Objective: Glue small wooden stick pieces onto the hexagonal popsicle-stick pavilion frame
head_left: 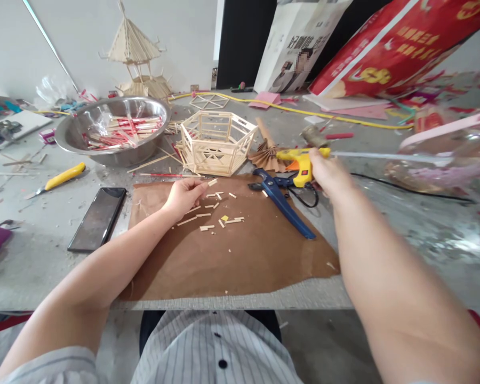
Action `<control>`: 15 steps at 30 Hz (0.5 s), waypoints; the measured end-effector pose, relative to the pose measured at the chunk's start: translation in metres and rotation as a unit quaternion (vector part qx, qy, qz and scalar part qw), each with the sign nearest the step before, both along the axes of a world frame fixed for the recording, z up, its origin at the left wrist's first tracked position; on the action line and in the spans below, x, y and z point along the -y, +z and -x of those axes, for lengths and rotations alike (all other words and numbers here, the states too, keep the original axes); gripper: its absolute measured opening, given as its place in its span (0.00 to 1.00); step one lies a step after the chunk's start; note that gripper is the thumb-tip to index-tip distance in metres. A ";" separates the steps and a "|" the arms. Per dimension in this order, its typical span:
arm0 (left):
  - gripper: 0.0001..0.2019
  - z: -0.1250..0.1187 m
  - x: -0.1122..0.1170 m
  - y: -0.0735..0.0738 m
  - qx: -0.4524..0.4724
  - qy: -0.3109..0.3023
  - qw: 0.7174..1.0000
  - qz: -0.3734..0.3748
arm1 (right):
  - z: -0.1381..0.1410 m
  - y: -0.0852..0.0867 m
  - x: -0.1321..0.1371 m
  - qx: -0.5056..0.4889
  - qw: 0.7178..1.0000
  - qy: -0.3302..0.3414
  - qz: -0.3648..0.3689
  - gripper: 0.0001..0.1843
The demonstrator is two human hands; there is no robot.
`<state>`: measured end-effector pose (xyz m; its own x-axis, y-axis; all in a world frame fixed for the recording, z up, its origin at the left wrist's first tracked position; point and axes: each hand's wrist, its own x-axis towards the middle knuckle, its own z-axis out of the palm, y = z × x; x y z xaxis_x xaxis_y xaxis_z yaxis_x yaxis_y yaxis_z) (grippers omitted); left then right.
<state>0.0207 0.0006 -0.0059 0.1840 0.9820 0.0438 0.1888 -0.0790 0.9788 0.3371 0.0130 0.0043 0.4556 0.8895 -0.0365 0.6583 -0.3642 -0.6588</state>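
My left hand (185, 195) is closed over the brown sheet (260, 261), pinching a short wooden stick (212, 182) at its fingertips. More cut stick pieces (203, 215) lie scattered beneath and beside it. My right hand (328, 173) grips a yellow hot glue gun (304, 166), whose nozzle points left; a long translucent glue stick (392, 157) sticks out of its back. Just below the gun rests a blue-handled cutter (288, 206). Beyond both hands stands a many-sided open frame of thin sticks (218, 150).
A steel bowl (100, 156) holds red-and-pale sticks. Left of the sheet lie a phone (97, 220) and a yellow utility knife (65, 177). A stick-built pavilion (134, 50) stands at the back. A yellow cable (304, 109) crosses behind. Bags (388, 48) lean at the back right.
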 end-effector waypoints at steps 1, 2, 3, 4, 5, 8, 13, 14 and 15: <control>0.10 0.000 0.001 -0.001 -0.028 0.005 1.000 -0.012 | 0.000 0.001 -0.002 0.051 0.997 -0.034 0.041 0.31; 0.10 0.000 0.001 -0.002 -0.057 0.010 0.998 -0.027 | -0.001 0.004 -0.003 0.095 0.991 -0.051 0.076 0.31; 0.10 0.000 0.002 -0.002 -0.085 0.016 0.995 -0.045 | 0.000 0.006 -0.003 0.126 0.985 -0.060 0.102 0.31; 0.10 0.000 0.002 -0.002 -0.112 0.022 0.991 -0.063 | 0.000 0.009 -0.003 0.155 0.979 -0.057 0.119 0.31; 0.10 0.000 0.003 -0.002 -0.136 0.027 0.987 -0.079 | 0.000 0.011 -0.002 0.181 0.973 -0.057 0.129 0.32; 0.10 0.000 0.004 -0.001 -0.188 0.034 0.975 -0.109 | 0.005 0.017 0.005 0.240 0.964 -0.059 0.101 0.31; 0.12 0.000 0.005 0.000 -0.226 0.039 0.964 -0.134 | 0.039 0.016 0.003 0.285 0.943 0.080 -0.154 0.16; 0.12 0.001 0.005 0.000 -0.232 0.040 0.962 -0.140 | 0.048 0.016 -0.001 0.287 0.928 0.131 -0.196 0.15; 0.12 0.001 0.005 0.000 -0.238 0.040 0.959 -0.147 | 0.057 0.017 -0.006 0.296 0.913 0.176 -0.219 0.17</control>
<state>0.0200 -0.0046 -0.0054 0.1759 0.9518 0.2512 0.6262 -0.3051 0.7174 0.2797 0.0194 0.0209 -0.0364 0.8548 0.5176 0.9715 0.1517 -0.1822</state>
